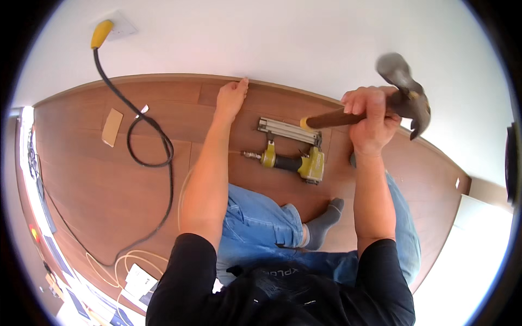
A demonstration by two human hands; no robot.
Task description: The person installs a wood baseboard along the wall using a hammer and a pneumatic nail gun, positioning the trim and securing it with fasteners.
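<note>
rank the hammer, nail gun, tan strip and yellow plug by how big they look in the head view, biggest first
1. Hammer and nail gun: unsure; both look far larger than the rest, but the held hammer seems nearer the camera.
2. Tan strip.
3. Yellow plug, only slightly smaller.

Your hammer (331, 119) has a brown handle, a yellow butt end and a dark grey head. The nail gun (287, 163) before you is yellow-green, with a black grip and silver-grey magazine. You see a reddish-brown floor (81, 163) lined with plank seams, a white wall (283, 43), a black cord (171, 182) with a yellow plug (101, 34), and tan cardboard (112, 127). You wear a black shirt (304, 296), blue jeans (255, 217) and a grey sock (322, 225).
</note>
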